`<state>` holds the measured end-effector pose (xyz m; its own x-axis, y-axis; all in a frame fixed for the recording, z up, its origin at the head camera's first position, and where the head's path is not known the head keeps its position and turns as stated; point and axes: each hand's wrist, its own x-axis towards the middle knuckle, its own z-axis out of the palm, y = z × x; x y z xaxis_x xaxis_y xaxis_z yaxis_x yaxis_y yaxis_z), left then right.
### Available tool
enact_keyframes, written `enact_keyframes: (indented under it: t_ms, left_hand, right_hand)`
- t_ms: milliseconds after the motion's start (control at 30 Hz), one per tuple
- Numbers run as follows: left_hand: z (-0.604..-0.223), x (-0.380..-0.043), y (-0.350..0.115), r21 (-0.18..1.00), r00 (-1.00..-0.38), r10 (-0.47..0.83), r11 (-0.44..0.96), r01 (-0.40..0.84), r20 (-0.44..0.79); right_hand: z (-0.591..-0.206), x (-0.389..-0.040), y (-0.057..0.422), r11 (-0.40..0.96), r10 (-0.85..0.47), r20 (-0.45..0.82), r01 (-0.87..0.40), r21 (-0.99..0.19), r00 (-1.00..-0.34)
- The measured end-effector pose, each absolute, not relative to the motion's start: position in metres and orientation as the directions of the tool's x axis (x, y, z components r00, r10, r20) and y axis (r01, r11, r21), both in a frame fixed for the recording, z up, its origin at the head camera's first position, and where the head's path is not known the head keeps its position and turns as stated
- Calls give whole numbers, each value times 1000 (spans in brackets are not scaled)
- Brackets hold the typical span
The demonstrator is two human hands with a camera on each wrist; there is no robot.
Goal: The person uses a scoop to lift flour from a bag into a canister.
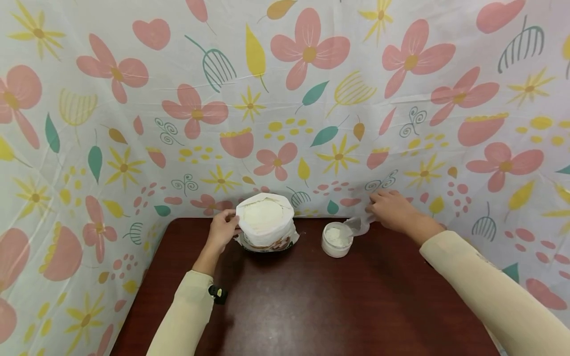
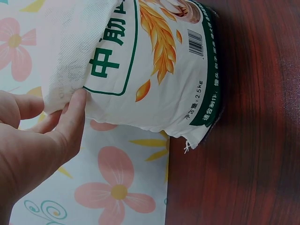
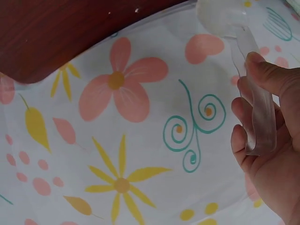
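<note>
A white flour bag (image 1: 273,235) stands at the back of the table, its top folded back and white flour (image 1: 262,213) showing inside. My left hand (image 1: 221,231) pinches the folded rim at the bag's left side; the left wrist view shows thumb and fingers on the white cloth edge of the flour bag (image 2: 154,75). To the right stands a round clear jar (image 1: 336,251) with white powder in it. My right hand (image 1: 391,210) grips the handle of a clear plastic scoop (image 3: 262,124), and in the head view the scoop's head overlaps the jar's right rim.
The dark reddish-brown table (image 1: 303,306) extends toward me from the bag and jar. A patterned cloth (image 1: 285,123) with flowers and leaves hangs right behind the table's back edge and along its left side. A few white specks (image 3: 136,10) lie on the tabletop.
</note>
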<state>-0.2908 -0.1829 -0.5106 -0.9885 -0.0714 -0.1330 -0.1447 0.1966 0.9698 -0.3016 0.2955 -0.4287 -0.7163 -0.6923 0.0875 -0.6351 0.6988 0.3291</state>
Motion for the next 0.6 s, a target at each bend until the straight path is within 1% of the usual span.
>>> enact_keyframes:
  t_ms: [67,200,400,600]
  left_hand:
    - [-510,-290,-183,970,-989,-73,197,-144,-132]
    - [-511,-290,-182,970,-990,-70,201,-136,-124]
    - [-512,-291,-182,971,-991,-74,201,-128,-115]
    - [-512,-290,-182,971,-991,-73,202,-127,-115]
  right_hand:
    - [-430,-300,298,701,-696,105,-639,318,-711]
    - [-432,-296,302,730,-676,129,-634,254,-726]
    - [-446,-290,316,758,-650,237,-639,134,-722]
    - [-466,-282,328,774,-615,326,-628,77,-718]
